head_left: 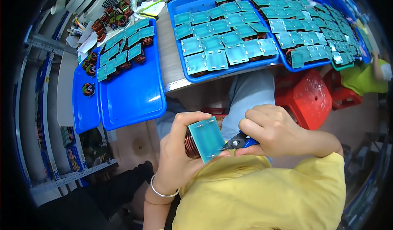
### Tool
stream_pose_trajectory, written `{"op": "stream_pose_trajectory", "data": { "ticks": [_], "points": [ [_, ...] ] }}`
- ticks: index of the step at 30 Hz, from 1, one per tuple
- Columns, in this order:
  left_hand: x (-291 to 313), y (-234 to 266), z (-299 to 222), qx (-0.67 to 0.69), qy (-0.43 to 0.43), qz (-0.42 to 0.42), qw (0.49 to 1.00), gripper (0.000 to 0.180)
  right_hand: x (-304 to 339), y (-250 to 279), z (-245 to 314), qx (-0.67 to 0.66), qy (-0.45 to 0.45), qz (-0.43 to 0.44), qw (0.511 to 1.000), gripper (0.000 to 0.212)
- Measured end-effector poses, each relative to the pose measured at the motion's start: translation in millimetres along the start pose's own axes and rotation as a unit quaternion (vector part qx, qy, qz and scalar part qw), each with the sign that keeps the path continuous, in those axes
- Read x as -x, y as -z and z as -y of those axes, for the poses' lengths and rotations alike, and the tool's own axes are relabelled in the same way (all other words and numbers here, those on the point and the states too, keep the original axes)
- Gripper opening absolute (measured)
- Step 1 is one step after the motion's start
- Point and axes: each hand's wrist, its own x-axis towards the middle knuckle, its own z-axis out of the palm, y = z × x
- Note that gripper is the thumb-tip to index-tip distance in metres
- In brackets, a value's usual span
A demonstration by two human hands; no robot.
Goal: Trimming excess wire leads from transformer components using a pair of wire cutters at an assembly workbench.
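My left hand (175, 164) is closed around a copper-wound coil (190, 145) with a square green circuit board (208, 138) fixed to it. The board's flat side tilts up toward me, with small solder points along two opposite edges. In my right hand (272, 132) is a pair of blue-handled cutting pliers (237, 142), its fingers wrapped round the grips. The pliers' dark jaws meet the board's lower right edge, at a solder point. Whether the jaws are closed on a wire end is too small to tell.
Blue trays (189, 78) on the table hold rows of similar board-topped coils. A half-filled blue tray (135, 103) is at the left, beside a tray with loose coils (88, 89). Red stools (313, 97) stand at the right, near a person in green (370, 76). Shelving (49, 119) lines the left.
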Motion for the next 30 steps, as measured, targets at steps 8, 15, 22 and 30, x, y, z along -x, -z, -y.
{"op": "stream_pose_trajectory", "data": {
  "ticks": [8, 15, 22, 30],
  "points": [
    [4, -4, 7, 0.054, 0.010, 0.034, 0.998, 0.086, 1, 14, 14, 0.007, -0.006, -0.032, 0.999, 0.049],
    [10, -3, 6, 0.034, -0.033, 0.027, 0.998, 0.075, 0, 13, 20, 0.006, -0.010, -0.016, 1.000, 0.048],
    [9, -2, 5, 0.025, -0.050, 0.026, 0.998, 0.074, -1, 13, 21, -0.002, -0.007, -0.005, 1.000, 0.048],
    [5, -2, -2, -0.027, -0.069, 0.047, 0.996, 0.071, 0, 15, 22, -0.007, -0.010, 0.007, 1.000, 0.047]
  ]
}}
